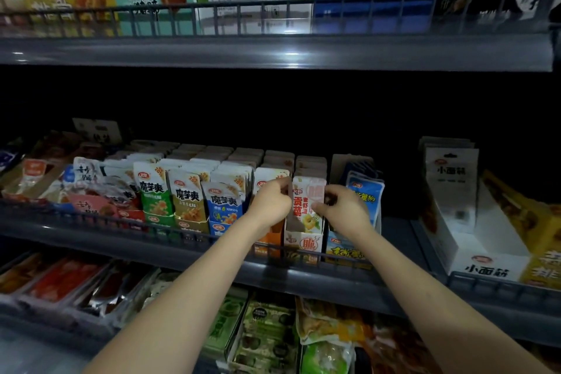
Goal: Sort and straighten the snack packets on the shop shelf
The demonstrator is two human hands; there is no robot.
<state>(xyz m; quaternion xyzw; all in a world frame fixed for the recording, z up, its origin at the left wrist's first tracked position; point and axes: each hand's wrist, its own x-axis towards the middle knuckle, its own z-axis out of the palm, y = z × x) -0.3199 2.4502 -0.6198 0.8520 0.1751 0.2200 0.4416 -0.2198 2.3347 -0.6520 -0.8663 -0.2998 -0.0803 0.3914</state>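
Your left hand [270, 202] and right hand [344, 209] pinch one pink-and-white packet [305, 203].
Both hands' fingers curl onto its side edges. It stands upright in its open box [303, 244] at the front edge of the middle shelf [334, 282], right of the blue packet [224, 203].

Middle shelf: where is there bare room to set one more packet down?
Bare shelf floor shows between the blue packets and the white box on the right. The front of that box's inside is bare too. Crowded: the packet rows left of the left hand, and the middle, where it and the right hand grip the pink packet.
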